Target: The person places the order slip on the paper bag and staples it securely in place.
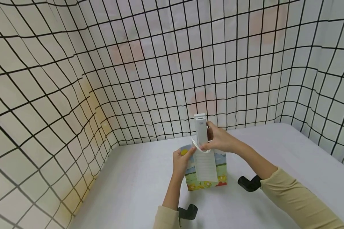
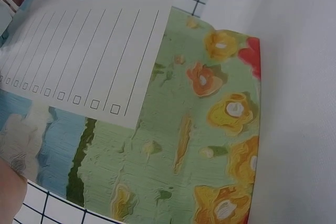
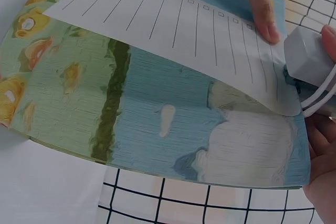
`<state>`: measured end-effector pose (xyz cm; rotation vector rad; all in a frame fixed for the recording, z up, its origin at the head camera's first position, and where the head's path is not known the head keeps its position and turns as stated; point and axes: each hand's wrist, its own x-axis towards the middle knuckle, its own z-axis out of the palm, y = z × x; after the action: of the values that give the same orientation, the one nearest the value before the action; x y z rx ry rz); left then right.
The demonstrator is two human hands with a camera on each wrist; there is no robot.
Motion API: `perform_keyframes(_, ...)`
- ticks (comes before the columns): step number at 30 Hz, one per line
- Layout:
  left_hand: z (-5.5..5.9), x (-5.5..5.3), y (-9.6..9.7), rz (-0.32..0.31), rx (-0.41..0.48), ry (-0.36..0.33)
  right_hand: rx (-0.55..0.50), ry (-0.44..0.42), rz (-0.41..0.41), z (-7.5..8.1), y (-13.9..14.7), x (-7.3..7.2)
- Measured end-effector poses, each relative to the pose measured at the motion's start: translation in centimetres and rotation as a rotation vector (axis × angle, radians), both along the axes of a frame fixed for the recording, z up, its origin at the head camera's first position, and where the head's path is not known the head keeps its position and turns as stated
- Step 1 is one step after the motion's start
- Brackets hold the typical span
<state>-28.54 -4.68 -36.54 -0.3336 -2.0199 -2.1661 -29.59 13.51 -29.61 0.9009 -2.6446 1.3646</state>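
Note:
A booklet or folder [image 1: 222, 171] with a painted meadow, flowers and sky stands tilted up above the table. Over its front lies a white sheet [image 1: 205, 168] with ruled lines and small checkboxes. My left hand [image 1: 180, 162] pinches the left upper edge, thumb in front on the sheet. My right hand [image 1: 221, 140] grips a long white stapler-like tool [image 1: 201, 130] upright at the top edge. A thin white loop [image 1: 200, 148] curves from its lower end. In the right wrist view the tool's block [image 3: 310, 56] meets the sheet's top edge; whether it clamps it, I cannot tell.
A white tabletop [image 1: 126, 187] spreads around the hands. Black grid netting [image 1: 166, 79] over pale cloth rises behind and along both sides. Black wrist mounts [image 1: 188, 211] sit by each forearm.

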Motion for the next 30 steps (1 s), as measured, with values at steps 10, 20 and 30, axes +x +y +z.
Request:
perform_keyframes(10, 0.0, 0.0, -0.2, -0.045, -0.021, 0.008, -0.014, 0.046, 0.005, -0.3, 0.0, -0.1)
perform_keyframes(20, 1.0, 0.6, -0.1, 0.099, -0.192, 0.233, -0.023, 0.056, 0.02, -0.6, 0.2, -0.2)
perform_keyframes(30, 1.6, 0.0, -0.4, 0.345, -0.934, 0.661, -0.016, 0.07, 0.033, -0.9, 0.0, -0.4)
